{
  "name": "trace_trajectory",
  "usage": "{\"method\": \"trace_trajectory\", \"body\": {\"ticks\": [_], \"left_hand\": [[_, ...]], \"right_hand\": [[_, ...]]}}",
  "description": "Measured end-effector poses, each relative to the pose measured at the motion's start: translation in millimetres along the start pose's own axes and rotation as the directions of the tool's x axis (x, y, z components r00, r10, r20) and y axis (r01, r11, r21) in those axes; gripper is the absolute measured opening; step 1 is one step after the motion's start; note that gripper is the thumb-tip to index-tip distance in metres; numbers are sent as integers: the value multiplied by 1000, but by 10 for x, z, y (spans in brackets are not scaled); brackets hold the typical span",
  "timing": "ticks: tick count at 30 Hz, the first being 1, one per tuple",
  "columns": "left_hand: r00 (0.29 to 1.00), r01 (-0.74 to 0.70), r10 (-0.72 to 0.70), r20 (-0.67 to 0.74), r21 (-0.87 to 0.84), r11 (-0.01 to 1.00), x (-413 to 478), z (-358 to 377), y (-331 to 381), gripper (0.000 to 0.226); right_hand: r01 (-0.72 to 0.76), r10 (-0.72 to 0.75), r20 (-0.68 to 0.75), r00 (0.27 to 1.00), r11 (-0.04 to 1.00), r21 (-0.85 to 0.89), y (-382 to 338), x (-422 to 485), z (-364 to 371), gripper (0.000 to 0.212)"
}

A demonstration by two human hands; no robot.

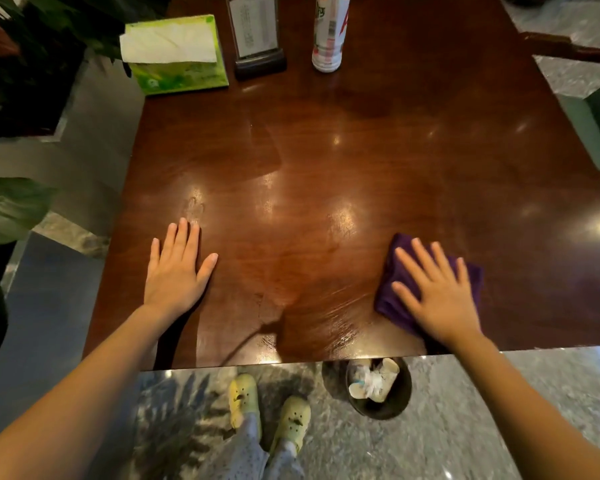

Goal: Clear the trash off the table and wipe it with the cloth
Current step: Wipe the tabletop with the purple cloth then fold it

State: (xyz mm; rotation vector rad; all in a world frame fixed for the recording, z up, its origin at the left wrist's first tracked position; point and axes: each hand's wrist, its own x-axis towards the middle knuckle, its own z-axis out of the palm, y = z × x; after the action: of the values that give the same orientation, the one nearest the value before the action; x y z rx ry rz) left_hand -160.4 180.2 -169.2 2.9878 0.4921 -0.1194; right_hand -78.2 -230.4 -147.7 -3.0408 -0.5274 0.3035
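A folded purple cloth [395, 268] lies flat on the dark wooden table [326, 161] near its front right. My right hand [437, 292] presses on top of the cloth with fingers spread. My left hand [175, 268] rests flat on the bare tabletop at the front left, fingers apart, holding nothing. Wet streaks shine on the wood between the hands. On the floor just under the table's front edge stands a dark round bin [400, 400] with crumpled white trash [371, 379] inside.
At the table's far edge stand a green tissue box [181, 74], a menu holder [257, 39] and a white bottle [328, 32]. Leafy plants [11, 206] crowd the left side. My feet in yellow shoes [267, 407] stand on the marble floor.
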Motion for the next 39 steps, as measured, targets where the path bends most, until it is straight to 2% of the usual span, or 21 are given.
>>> {"method": "trace_trajectory", "body": {"ticks": [4,7,10,14,18,20,22,23,25,27,29,31,34,37,39], "left_hand": [[1000,2,-2,6,3,1000,-6,-2,4,76],[1000,-1,1,4,13,1000,-11,6,3,76],[1000,-3,3,13,-2,1000,-11,5,5,74],[998,7,-3,64,-68,998,7,-32,5,68],[990,59,-4,141,-392,918,34,-210,-43,56],[992,8,56,116,-489,872,-2,-306,-51,54],[978,-115,188,90,-521,846,-82,-371,-19,50],[962,-194,264,72,-501,843,-131,-383,6,48],[937,-296,347,45,-429,854,-202,-390,64,48],[951,-244,297,83,-389,888,-181,-417,137,54],[957,-126,207,203,-354,927,-89,-471,221,54],[940,-123,200,277,-269,955,18,-538,305,32],[908,-205,288,305,-276,939,48,-767,394,7],[869,-282,418,264,-430,857,-22,-1116,378,8],[876,-295,445,186,-524,799,-72,-1343,346,13]], "right_hand": [[-247,250,-32,968,966,73,-224,-63,34,71],[-277,286,-72,955,954,114,-857,-260,122,70],[-232,244,-71,967,962,141,-1557,-305,204,69],[-72,81,-52,995,986,151,-2406,-201,230,69],[64,-72,29,997,976,207,-2903,-133,203,70],[117,-128,19,992,945,305,-2900,-122,150,67],[146,-143,-40,989,892,428,-2735,-128,92,60],[147,-115,-100,988,893,425,-2622,-119,76,55],[100,-41,-200,979,950,297,-2380,-87,77,47],[88,-43,-203,978,973,214,-2232,-74,79,48],[131,-95,-216,972,979,159,-2180,-61,108,45],[174,-139,-220,966,973,153,-2149,-21,55,41],[153,-151,-26,988,954,260,-2086,76,-128,41],[108,-163,102,981,905,412,-1916,216,-317,32],[98,-189,94,977,799,594,-1795,318,-537,21]]}}
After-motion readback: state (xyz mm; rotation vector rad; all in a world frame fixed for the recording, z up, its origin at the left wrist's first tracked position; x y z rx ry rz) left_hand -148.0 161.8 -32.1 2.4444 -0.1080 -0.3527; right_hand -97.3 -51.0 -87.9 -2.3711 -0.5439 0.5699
